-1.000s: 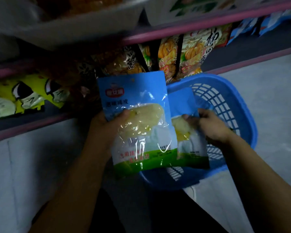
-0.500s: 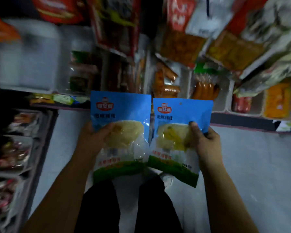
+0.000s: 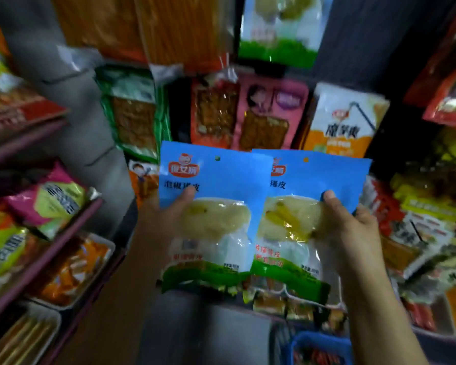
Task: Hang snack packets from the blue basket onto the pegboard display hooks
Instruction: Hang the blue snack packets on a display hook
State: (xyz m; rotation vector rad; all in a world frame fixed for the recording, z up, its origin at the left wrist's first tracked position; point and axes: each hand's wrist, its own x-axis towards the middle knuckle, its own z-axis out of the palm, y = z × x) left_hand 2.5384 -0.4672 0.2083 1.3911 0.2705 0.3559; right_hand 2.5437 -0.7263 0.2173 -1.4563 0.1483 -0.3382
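Note:
I hold two matching snack packets, blue on top, green at the bottom, with a clear window on pale yellow food. My left hand point(image 3: 169, 217) grips the left packet point(image 3: 213, 185) with the thumb across its front. My right hand point(image 3: 350, 227) grips the right packet point(image 3: 313, 180), whose left edge tucks behind the left one. Each packet has a small hang hole near its top. Both are raised upright before the display. A packet of the same kind point(image 3: 277, 30) hangs high on the display. Only a blue corner of the basket point(image 3: 321, 343) shows, at the bottom.
Hanging snack packs fill the display ahead: a green-edged one point(image 3: 132, 114), a red one point(image 3: 213, 111), a pink one point(image 3: 271, 114), a white and orange one point(image 3: 342, 122). Shelves with packets point(image 3: 48, 204) stand on the left. More packs crowd the right side point(image 3: 427, 227).
Both hands have lifted the two packets out of the basket and up in front of the hanging display. My view has swung up from the floor, and the packets now overlap.

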